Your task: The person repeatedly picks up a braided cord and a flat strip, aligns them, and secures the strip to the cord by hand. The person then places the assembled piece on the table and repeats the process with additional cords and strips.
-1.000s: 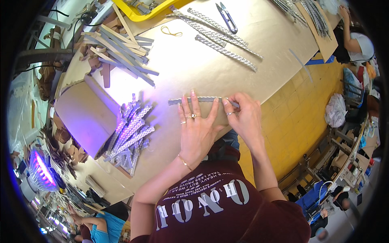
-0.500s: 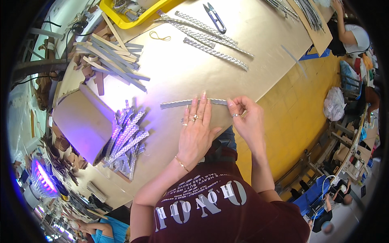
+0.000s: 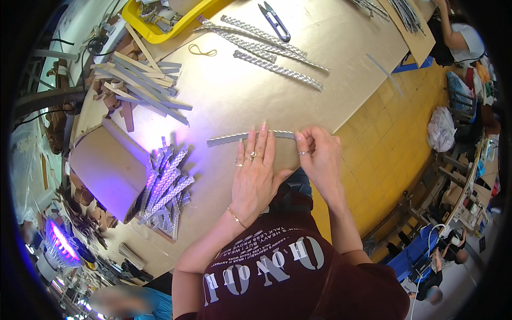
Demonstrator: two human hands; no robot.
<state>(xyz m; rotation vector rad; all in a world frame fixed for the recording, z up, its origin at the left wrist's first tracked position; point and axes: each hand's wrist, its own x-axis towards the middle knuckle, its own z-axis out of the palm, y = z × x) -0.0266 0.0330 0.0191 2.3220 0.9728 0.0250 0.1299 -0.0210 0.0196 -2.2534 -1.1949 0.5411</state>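
A narrow braided strip (image 3: 224, 139) with a grey edge lies across the table close to me. My left hand (image 3: 255, 168) rests flat over its middle, fingers stretched out and pressing it down. At the strip's right end, my right hand (image 3: 319, 154) pinches the tip between thumb and forefinger. Several loose braided strips (image 3: 277, 70) are spread farther off on the table, with a pair of thread snips (image 3: 274, 22) beyond them. To the left, a bunch of braided strips (image 3: 168, 184) lies at the mouth of a tan curved holder (image 3: 109, 165).
Flat grey and beige strips (image 3: 141, 80) are heaped at the left, near a yellow tray (image 3: 152, 34). A rubber band (image 3: 202, 50) lies by the tray. A lamp (image 3: 63, 242) glows purple at lower left. The table edge (image 3: 362, 98) borders a yellow floor; other people work beyond.
The view has shifted slightly, so the table things sit a little more to the left. Both hands keep their places on the strip; the right fingers have curled a little more.
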